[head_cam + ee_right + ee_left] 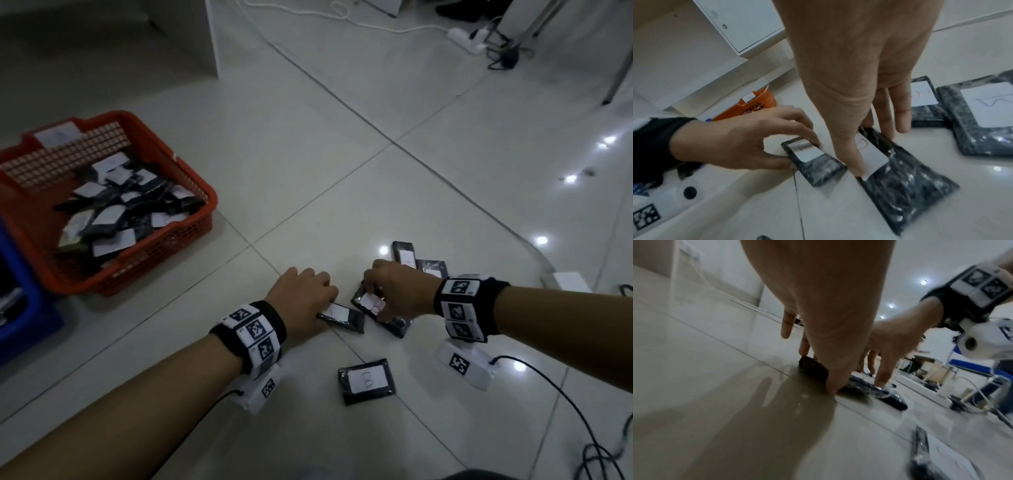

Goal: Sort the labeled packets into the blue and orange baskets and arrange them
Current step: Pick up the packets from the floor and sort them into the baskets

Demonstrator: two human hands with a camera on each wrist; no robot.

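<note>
Several black packets with white labels lie on the tiled floor. My left hand (325,308) pinches the short end of one packet (342,317) between thumb and fingers; the grip also shows in the right wrist view (812,162). My right hand (373,298) grips the neighbouring packet (394,322), marked with a red B (862,142), thumb on one edge and fingers on the other. Both packets touch the floor. The orange basket (191,222) at left holds many packets. Only a corner of the blue basket (30,308) shows at the far left.
Another B packet (366,381) lies nearer to me, and two more (406,253) (433,269) lie beyond my right hand. A white cabinet (178,34) stands at the back. A power strip (469,39) and cables lie far right; a black cable (565,404) trails at lower right.
</note>
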